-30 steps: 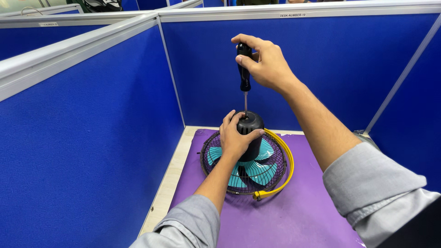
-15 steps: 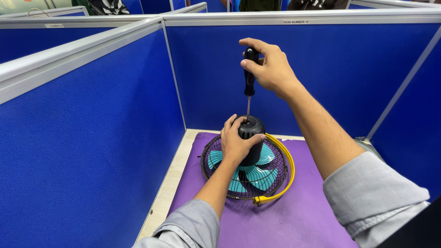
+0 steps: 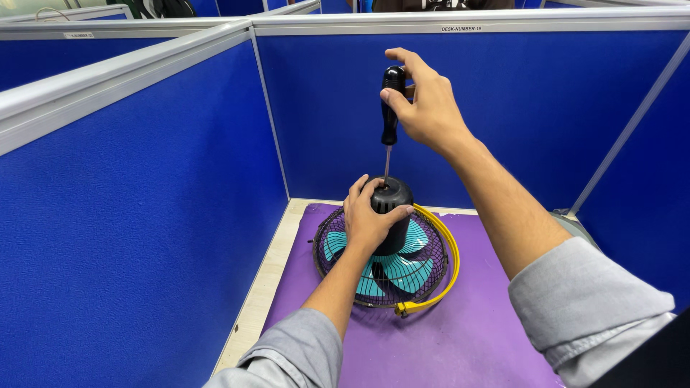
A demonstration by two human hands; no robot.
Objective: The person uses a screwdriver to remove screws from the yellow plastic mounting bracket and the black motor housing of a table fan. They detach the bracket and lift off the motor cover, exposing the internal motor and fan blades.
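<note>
Screwdriver (image 3: 390,108) shifted right; fan (image 3: 384,262) near partition corner.

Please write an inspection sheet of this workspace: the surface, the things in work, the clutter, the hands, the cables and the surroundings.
Surface: purple mat on a pale desk.
Job's things: small fan lying face down, dark wire grille, teal blades, black motor housing on top, yellow ring at its right edge; black-handled screwdriver upright, tip at the housing top.
Clutter: nothing seen.
Hands: left hand grips the motor housing; right hand holds the screwdriver handle with the fingers over its top.
Cables: nothing seen.
Surroundings: blue cubicle partitions with grey rails on three sides.
</note>
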